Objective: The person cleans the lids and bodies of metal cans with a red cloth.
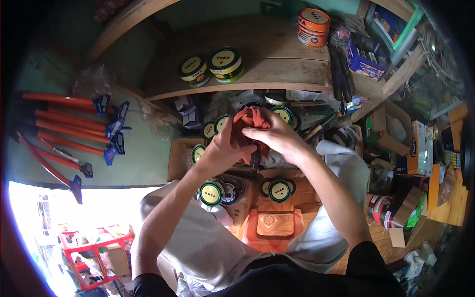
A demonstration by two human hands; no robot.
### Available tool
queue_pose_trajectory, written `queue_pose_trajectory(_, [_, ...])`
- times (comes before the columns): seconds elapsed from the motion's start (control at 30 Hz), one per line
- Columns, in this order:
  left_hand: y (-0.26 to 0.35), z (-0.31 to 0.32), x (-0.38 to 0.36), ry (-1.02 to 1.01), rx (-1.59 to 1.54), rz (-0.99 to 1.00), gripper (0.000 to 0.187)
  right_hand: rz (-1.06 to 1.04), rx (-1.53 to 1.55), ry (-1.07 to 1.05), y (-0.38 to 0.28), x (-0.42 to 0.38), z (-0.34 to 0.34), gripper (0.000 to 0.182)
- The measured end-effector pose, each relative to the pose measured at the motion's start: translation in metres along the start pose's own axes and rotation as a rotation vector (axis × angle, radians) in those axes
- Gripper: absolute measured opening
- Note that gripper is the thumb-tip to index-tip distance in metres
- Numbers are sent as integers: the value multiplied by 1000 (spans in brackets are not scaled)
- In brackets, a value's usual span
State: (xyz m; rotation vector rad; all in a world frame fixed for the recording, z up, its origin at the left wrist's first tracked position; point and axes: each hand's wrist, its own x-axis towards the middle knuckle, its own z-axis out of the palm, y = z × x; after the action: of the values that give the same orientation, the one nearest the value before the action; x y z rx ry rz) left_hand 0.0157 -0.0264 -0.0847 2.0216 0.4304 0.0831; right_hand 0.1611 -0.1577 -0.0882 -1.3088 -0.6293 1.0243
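Note:
A crumpled red cloth (pixel 251 117) is bunched between my two hands, in front of the lower shelf. My left hand (pixel 226 147) grips it from the left, thumb pointing inward. From the right, my right hand (pixel 277 136) closes on it with the thumb laid across the folds. Whatever the cloth may be wrapped around is hidden by the folds and fingers. Just behind my right hand stands a round PAKA can (pixel 283 115) with a pale lid and dark green rim. Another such can (pixel 222 122) shows beside my left hand.
Two PAKA cans (pixel 226 64) and an orange can (pixel 313 27) stand on the wooden shelf (pixel 277 69). More cans (pixel 211 192) (pixel 279 190) sit below my forearms. A red plastic stool (pixel 250 225) is between my knees. Orange-handled tools (pixel 74 123) hang at left; opened boxes (pixel 391 129) crowd the right.

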Motion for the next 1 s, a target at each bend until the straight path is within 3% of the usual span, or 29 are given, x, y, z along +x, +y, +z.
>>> queue_pose_trajectory(0.07, [11,-22,4,-117,-38,-79,67,-19,-56,-69,-5,1,-14,54])
queue_pose_trajectory(0.17, [0,-36,1,-80,103,46,48,62,-129,-159,-20,-4,-37,50])
queue_pose_trajectory(0.2, [14,-43,-3,-111,195,-37,43,186,-208,-209,-35,-9,-41,55])
queue_pose_trajectory(0.3, [7,-52,-12,-79,398,54,41,95,-542,-100,-15,-10,-52,60])
queue_pose_trajectory(0.33, [7,-55,-13,-104,395,-11,41,-38,-736,-17,-11,-13,-53,65])
queue_pose_trajectory(0.43, [19,-62,-14,-192,356,-175,39,93,-754,57,-17,-16,-56,58])
queue_pose_trajectory(0.47, [27,-64,-13,-222,322,-206,37,158,-589,-149,-29,-11,-60,48])
queue_pose_trajectory(0.5, [31,-66,-12,-251,288,-238,36,131,-469,-118,-32,-14,-59,45])
queue_pose_trajectory(0.6, [10,-68,-17,-205,-231,-306,33,5,-119,-115,-34,-17,-58,37])
queue_pose_trajectory(0.73, [6,-61,-23,-216,-705,-288,37,25,126,-71,-32,-15,-56,37])
queue_pose_trajectory(0.83, [9,-60,-26,-266,-380,-349,40,33,-131,-10,-18,-8,-68,38])
queue_pose_trajectory(0.97, [0,-52,-24,-311,-358,-510,44,1,-716,110,-20,-5,-63,37])
queue_pose_trajectory(1.0, [-14,-45,-23,-257,-405,-464,45,-142,-897,228,4,1,-65,39])
